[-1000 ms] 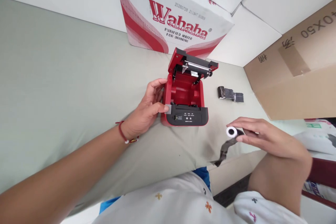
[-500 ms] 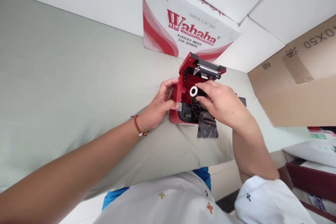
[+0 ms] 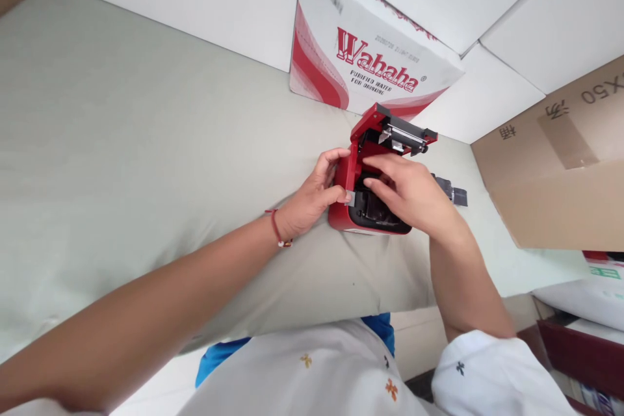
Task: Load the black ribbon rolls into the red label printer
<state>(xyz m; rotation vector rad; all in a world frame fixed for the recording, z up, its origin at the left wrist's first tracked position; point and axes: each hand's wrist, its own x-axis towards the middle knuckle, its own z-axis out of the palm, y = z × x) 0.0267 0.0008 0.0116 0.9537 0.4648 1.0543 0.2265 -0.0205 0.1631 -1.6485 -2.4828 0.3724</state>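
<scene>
A red and black printer-like device (image 3: 351, 175) sits on the pale green table covering, with its hinged lid (image 3: 394, 133) raised. My left hand (image 3: 319, 195) grips its left wall, the thumb on a small grey tab at the front. Over the inner bay is my right hand (image 3: 409, 192), thumb and index finger apart with nothing visible between them. Black film (image 3: 383, 208) lies in the front of the bay below that hand. The white-cored roll is out of sight, with much of the bay hidden by my fingers.
Behind the device stands a white and red Wahaha water carton (image 3: 370, 58) against the wall. A brown cardboard box (image 3: 556, 175) is to the right. On the table just right of my hand lies a dark strip (image 3: 451, 192). A dark red drawer or shelf (image 3: 580, 351) is at lower right.
My right hand held the roll by its white core above the bay; now the roll is lower and hidden. The film that hung over the front edge lies inside. The view has shifted slightly.
</scene>
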